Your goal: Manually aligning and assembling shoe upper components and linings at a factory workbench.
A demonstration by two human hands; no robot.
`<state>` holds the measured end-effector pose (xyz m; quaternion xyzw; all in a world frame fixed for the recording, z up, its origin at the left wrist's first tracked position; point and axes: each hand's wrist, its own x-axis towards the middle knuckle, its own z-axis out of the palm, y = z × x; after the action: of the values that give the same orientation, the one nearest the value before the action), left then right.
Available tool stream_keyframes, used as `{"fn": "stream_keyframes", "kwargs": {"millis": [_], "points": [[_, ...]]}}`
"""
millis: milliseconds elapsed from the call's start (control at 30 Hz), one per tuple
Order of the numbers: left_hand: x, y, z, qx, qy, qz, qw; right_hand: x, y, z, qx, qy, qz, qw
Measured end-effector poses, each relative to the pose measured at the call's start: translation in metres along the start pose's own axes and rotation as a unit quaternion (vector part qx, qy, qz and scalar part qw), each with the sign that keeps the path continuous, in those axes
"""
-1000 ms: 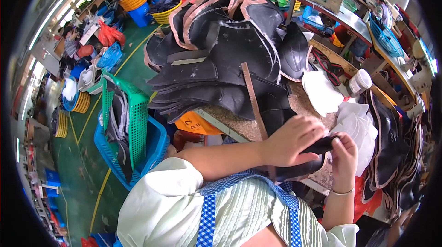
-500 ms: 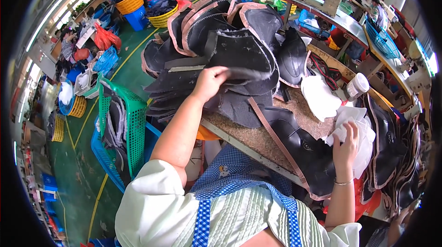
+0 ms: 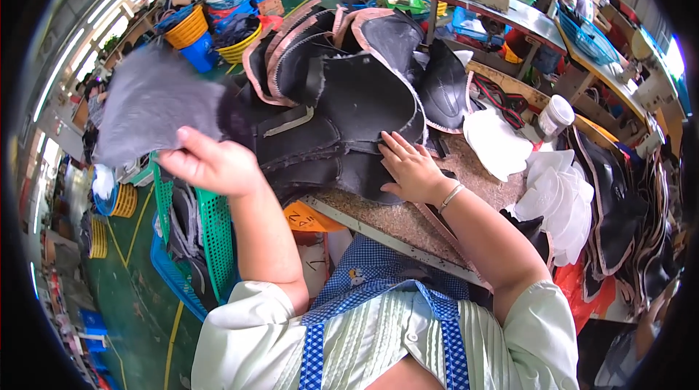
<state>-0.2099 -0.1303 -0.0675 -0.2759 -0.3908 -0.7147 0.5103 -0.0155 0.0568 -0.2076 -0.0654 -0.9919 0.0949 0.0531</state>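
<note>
Out to the left, my left hand (image 3: 218,164) is raised above a green basket, its fingers closed on the edge of a dark grey fabric piece (image 3: 156,110) smeared by motion. My right hand (image 3: 415,172) lies flat, fingers stretched, at the near right edge of a pile of black cut pieces (image 3: 364,95). Behind that pile rise curved black pieces with pink edging (image 3: 389,33). To the right of my right hand, thin white shaped pieces (image 3: 557,204) are heaped, and a second white stack (image 3: 499,146) lies farther back on the worktable (image 3: 466,208).
The green basket (image 3: 218,237) stands inside a blue one at the table's left side, holding dark pieces. A white tub (image 3: 555,117) sits near the table's right back. More pink-edged black pieces (image 3: 604,201) hang at the right. A sewing table (image 3: 480,12) stands beyond.
My left hand has swung left from the pile, carrying the grey fabric piece. My right hand has left the white pieces and come across onto the black pile.
</note>
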Motion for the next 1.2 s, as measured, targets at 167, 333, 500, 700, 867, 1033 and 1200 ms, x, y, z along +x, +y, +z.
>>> {"fn": "stream_keyframes", "kwargs": {"millis": [167, 333, 500, 700, 867, 1033, 1200], "points": [[-0.042, 0.045, 0.018, -0.086, -0.382, -0.029, 0.920, -0.048, -0.036, -0.038, 0.108, 0.166, 0.013, 0.980], [-0.156, 0.015, -0.003, -0.115, -0.719, -0.065, 0.682, -0.130, -0.016, -0.054, 0.060, 0.393, 0.188, 0.898], [-0.166, 0.026, -0.016, -0.105, -0.703, -0.080, 0.698, -0.191, 0.001, -0.076, -0.031, 0.380, 0.321, 0.867], [-0.116, 0.036, -0.034, 0.120, -0.492, -0.227, 0.832, -0.138, -0.007, -0.020, -0.045, 0.122, 0.280, 0.951], [-0.079, -0.012, -0.103, 0.342, -0.583, -0.277, 0.683, -0.137, 0.013, -0.004, -0.017, 0.056, 0.365, 0.929], [-0.061, -0.012, -0.107, 0.218, -0.601, -0.331, 0.694, -0.167, 0.030, -0.021, 0.120, 0.104, 0.327, 0.931], [-0.048, 0.014, -0.048, 0.126, -0.655, -0.372, 0.646, -0.207, 0.006, -0.109, 0.236, 0.007, 0.236, 0.943]]}}
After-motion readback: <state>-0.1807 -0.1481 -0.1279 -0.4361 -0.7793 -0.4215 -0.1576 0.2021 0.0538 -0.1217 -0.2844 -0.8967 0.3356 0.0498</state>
